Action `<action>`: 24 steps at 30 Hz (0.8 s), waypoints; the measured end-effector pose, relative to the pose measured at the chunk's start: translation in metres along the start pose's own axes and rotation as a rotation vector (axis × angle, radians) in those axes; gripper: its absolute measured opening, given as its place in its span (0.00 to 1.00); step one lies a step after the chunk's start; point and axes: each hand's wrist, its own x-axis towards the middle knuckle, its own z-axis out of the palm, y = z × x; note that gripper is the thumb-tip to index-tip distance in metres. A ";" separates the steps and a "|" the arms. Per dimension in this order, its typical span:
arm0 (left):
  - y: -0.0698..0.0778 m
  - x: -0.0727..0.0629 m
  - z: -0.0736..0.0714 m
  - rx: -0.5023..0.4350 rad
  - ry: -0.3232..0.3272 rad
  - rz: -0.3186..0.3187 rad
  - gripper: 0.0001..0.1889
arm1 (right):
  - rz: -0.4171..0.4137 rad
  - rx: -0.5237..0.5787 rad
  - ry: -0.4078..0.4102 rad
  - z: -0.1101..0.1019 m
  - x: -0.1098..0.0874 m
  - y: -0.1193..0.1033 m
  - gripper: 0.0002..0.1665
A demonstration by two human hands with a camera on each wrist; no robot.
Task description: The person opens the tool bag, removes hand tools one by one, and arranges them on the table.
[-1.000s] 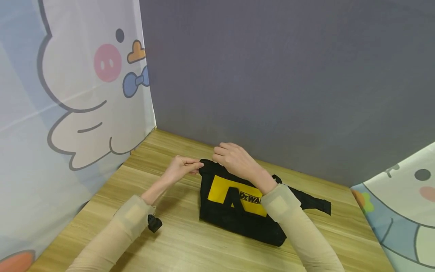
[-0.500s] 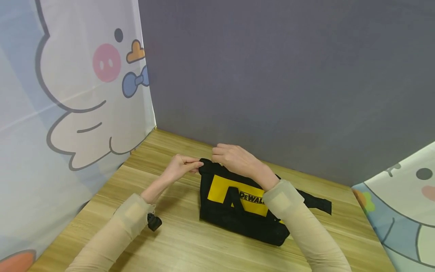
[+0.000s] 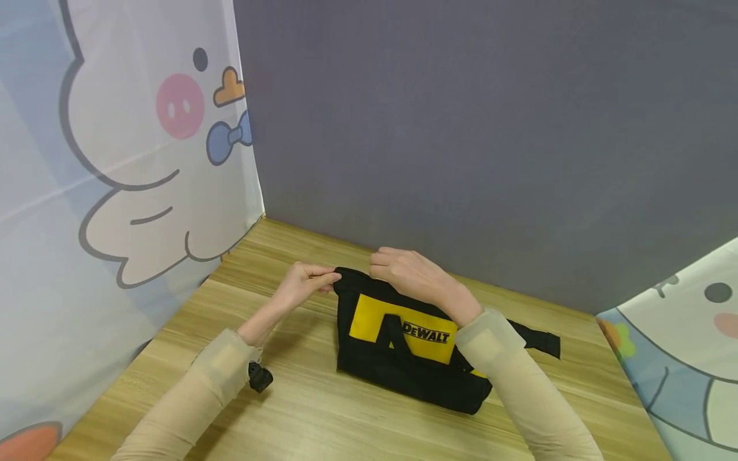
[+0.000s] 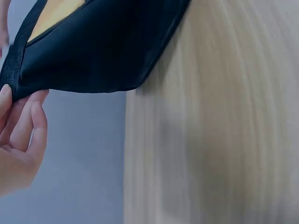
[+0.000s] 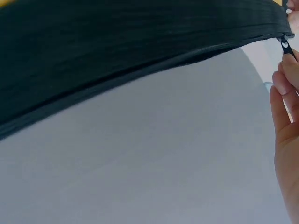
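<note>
A black tool bag (image 3: 412,384) with a yellow panel and DEWALT lettering stands on the wooden table, its front facing me. My left hand (image 3: 302,283) pinches the bag's upper left corner between thumb and fingers; in the left wrist view that hand (image 4: 21,135) grips the edge from below. Over the top edge, my right hand (image 3: 412,275) is at the zipper. The right wrist view has its thumb and finger pinching a small dark zipper pull (image 5: 286,45) at the bag's top edge. A black carry strap (image 3: 398,336) hangs across the front.
A black strap (image 3: 539,339) sticks out on the table right of the bag. Behind stands a grey wall panel (image 3: 461,141). Cartoon-printed sheets (image 3: 132,211) flank the wooden table (image 3: 300,390). A small black device (image 3: 260,378) hangs at the left wrist.
My right hand has moved a little to the right along the bag's top edge. The left hand keeps its pinch on the corner, shifted slightly left with the bag.
</note>
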 end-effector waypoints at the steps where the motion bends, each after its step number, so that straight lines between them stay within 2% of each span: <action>1: -0.001 0.000 -0.002 0.001 0.005 -0.011 0.21 | 0.010 0.002 -0.010 0.000 -0.004 0.000 0.11; 7: -0.003 0.002 -0.011 0.031 0.032 -0.029 0.22 | 0.048 0.022 -0.010 -0.001 -0.019 0.002 0.10; 17: -0.005 0.006 -0.010 0.024 0.009 -0.023 0.22 | 0.072 0.020 -0.014 -0.002 -0.029 0.001 0.10; 24: -0.004 -0.002 -0.027 0.070 0.034 -0.060 0.24 | 0.033 -0.024 0.027 0.000 -0.027 0.002 0.10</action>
